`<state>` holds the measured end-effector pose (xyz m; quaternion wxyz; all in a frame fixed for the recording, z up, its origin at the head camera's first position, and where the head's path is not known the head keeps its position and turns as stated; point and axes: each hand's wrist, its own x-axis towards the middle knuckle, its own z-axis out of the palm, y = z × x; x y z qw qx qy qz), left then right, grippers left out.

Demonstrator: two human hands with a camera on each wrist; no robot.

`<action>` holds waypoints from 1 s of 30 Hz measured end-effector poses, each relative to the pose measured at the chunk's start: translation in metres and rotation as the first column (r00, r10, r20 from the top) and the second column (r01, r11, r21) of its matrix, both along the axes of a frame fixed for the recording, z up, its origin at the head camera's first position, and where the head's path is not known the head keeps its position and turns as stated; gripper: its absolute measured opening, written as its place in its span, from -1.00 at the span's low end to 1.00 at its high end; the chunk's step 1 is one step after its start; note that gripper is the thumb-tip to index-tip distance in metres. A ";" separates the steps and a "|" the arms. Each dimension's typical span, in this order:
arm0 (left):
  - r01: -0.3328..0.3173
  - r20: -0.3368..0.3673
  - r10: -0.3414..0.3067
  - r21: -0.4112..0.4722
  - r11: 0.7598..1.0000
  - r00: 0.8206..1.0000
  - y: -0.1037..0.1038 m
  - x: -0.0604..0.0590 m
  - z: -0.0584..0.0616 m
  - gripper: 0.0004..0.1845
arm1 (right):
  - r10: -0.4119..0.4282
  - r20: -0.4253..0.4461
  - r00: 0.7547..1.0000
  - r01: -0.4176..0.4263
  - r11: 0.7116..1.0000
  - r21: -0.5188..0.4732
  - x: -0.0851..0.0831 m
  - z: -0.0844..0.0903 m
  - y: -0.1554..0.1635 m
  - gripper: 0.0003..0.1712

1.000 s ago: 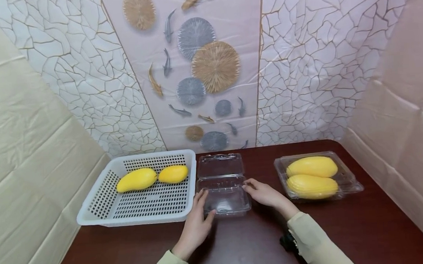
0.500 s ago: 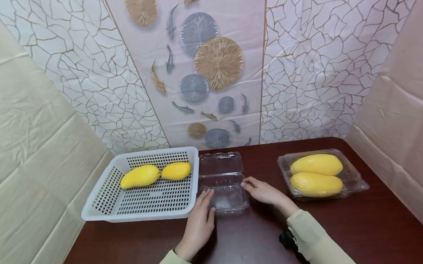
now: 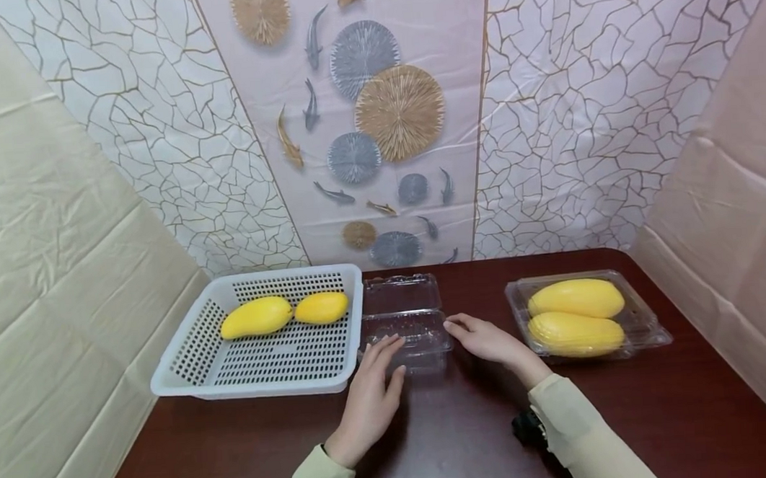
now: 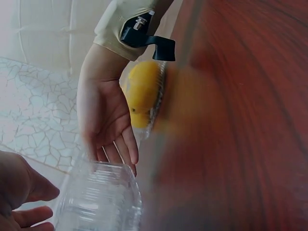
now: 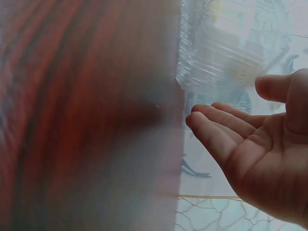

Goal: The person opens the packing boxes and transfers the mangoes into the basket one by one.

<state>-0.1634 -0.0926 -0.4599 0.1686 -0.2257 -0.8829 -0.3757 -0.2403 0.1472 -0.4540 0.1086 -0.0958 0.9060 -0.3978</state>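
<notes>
In the head view a clear plastic clamshell box [image 3: 413, 324] lies opened on the table, its lid [image 3: 402, 293] folded away toward the wall. At the box's front left is my left hand [image 3: 370, 398], fingers extended and thumb apart. My right hand [image 3: 492, 343] is beside its right edge, with fingers fairly straight. Whether either hand touches the plastic, I cannot tell. In the left wrist view the box [image 4: 98, 199] lies between both hands. The right wrist view has my right hand [image 5: 255, 139] with thumb and fingers apart, close to the clear plastic [image 5: 226, 62].
Left of the box is a white perforated basket [image 3: 254, 394] holding two mangoes, a longer mango [image 3: 257, 318] and a smaller mango [image 3: 322, 308]. On the right stands another clear box [image 3: 644, 326] with two large yellow mangoes [image 3: 575, 315]. A patterned wall [image 3: 387, 195] rises behind.
My left hand has moved forward and right, over the box's front left corner. My right hand has shifted slightly right, away from the box edge. The view has shifted slightly.
</notes>
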 end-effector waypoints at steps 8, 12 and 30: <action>0.045 -0.018 -0.045 -0.007 0.999 0.999 0.011 -0.007 0.013 -0.52 | -0.017 -0.091 0.996 0.021 0.999 0.046 0.003 0.022 0.013 -0.39; 0.089 -0.038 -0.089 0.009 0.996 0.995 0.023 -0.015 0.023 -0.51 | -0.038 -0.158 0.987 0.043 0.999 0.025 0.005 0.034 0.028 -0.39; 0.246 0.053 -0.248 0.035 0.969 0.967 0.088 -0.031 0.045 -0.42 | -0.205 -0.322 0.924 0.212 0.977 -0.014 0.039 0.076 0.136 -0.35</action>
